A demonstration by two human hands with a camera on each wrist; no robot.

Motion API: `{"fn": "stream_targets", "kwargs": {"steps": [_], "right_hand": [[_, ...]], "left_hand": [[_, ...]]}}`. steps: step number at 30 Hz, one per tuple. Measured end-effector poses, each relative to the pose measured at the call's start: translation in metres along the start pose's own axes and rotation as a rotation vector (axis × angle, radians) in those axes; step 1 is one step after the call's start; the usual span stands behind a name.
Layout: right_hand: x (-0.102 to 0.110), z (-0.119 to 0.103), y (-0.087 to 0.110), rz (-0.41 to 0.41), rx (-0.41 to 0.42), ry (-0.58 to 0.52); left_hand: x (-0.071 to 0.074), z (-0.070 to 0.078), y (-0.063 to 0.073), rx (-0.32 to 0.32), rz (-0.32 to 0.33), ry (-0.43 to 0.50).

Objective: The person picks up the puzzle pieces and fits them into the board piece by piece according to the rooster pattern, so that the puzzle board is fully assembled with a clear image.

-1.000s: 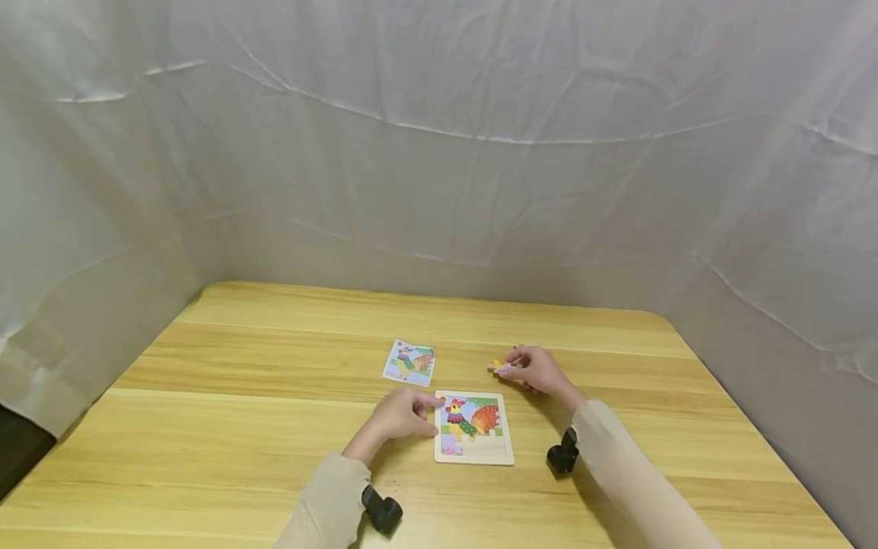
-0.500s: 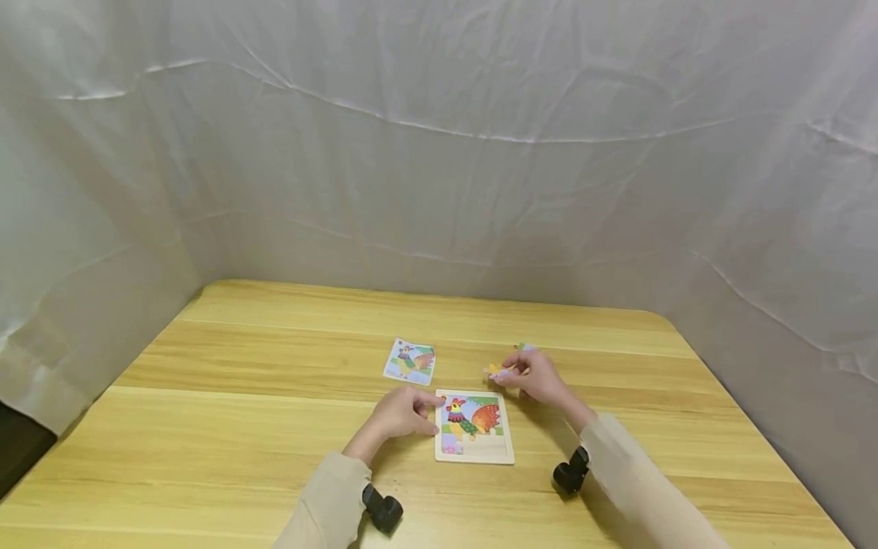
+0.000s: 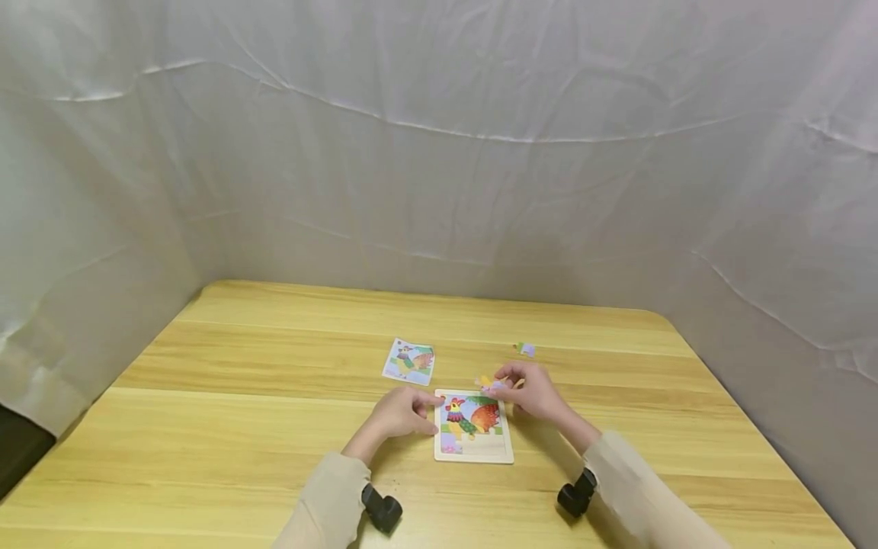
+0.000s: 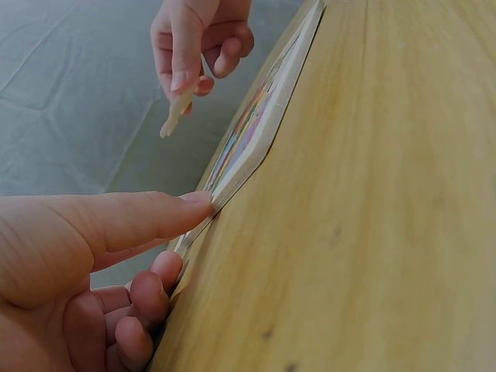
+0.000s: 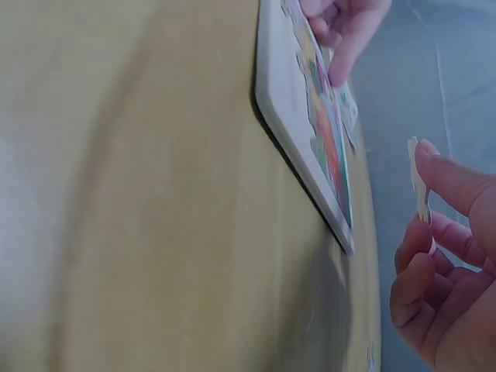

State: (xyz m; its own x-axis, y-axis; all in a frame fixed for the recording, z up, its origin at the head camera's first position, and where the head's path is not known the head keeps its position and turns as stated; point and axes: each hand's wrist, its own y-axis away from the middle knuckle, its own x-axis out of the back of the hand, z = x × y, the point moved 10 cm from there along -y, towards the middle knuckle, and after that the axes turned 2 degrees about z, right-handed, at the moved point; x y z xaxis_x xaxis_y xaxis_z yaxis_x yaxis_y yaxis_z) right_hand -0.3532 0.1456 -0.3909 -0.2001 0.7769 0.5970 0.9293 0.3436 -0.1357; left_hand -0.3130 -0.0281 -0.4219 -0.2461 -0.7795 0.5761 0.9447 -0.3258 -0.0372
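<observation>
A small framed jigsaw puzzle (image 3: 473, 459) with a rooster picture lies flat on the table; bare wood shows at its lower right. My left hand (image 3: 398, 415) is at its left side, with the straight index finger on the upper left corner and the thumb touching the left edge. The other left fingers are loosely bent in the left wrist view. Above the frame's far right corner, my right hand (image 3: 533, 393) pinches a yellow and lilac puzzle piece (image 3: 485, 383) between thumb and fingers. Seen edge-on in the right wrist view, that puzzle piece (image 5: 419, 182) is off the table.
A printed rooster card (image 3: 409, 362) lies beyond the frame to the left. Another loose puzzle piece (image 3: 525, 349), green and lilac, lies on the wooden table (image 3: 274, 366) behind my right hand. Grey cloth (image 3: 439, 191) hangs around the far and side edges.
My right hand has lifted the puzzle piece and brought it nearer and slightly left, to the frame's far right corner. The loose piece behind has come into view. My left hand stays put.
</observation>
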Motion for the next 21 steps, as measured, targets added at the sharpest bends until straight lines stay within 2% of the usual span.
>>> {"fn": "stream_targets", "kwargs": {"steps": [10, 21], "right_hand": [[-0.014, 0.0, 0.02, -0.043, 0.015, 0.002], [-0.026, -0.013, 0.04, -0.057, 0.037, 0.018]], "left_hand": [[0.0, 0.002, 0.0, 0.0, -0.002, 0.011], [-0.001, -0.002, -0.001, -0.002, 0.001, 0.006]]}}
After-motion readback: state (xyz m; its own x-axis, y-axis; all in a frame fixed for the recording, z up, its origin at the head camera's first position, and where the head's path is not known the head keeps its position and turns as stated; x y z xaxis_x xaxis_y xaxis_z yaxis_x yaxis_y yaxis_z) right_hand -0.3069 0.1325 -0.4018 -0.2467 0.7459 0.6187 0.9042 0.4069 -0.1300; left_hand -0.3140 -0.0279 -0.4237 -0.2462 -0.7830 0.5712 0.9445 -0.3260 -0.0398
